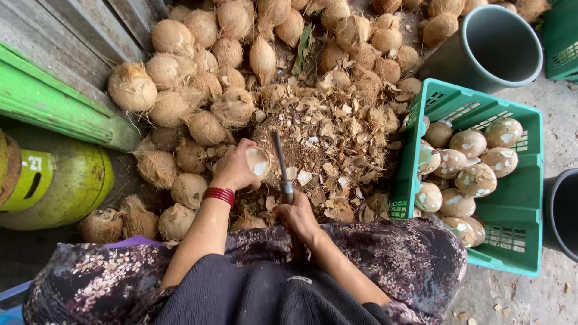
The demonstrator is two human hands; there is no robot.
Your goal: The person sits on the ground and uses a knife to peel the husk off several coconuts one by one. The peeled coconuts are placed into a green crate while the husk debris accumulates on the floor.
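My left hand grips a brown coconut whose pale cut face shows, holding it on a chopping block strewn with shell chips. My right hand is closed around the handle of a long knife, its blade pointing away from me just right of the coconut. Red bangles sit on my left wrist. A heap of husked brown coconuts lies beyond and to the left.
A green plastic crate at right holds several peeled, mottled coconuts. A grey bucket stands at top right, a dark one at the right edge. A green gas cylinder and a green plank lie left.
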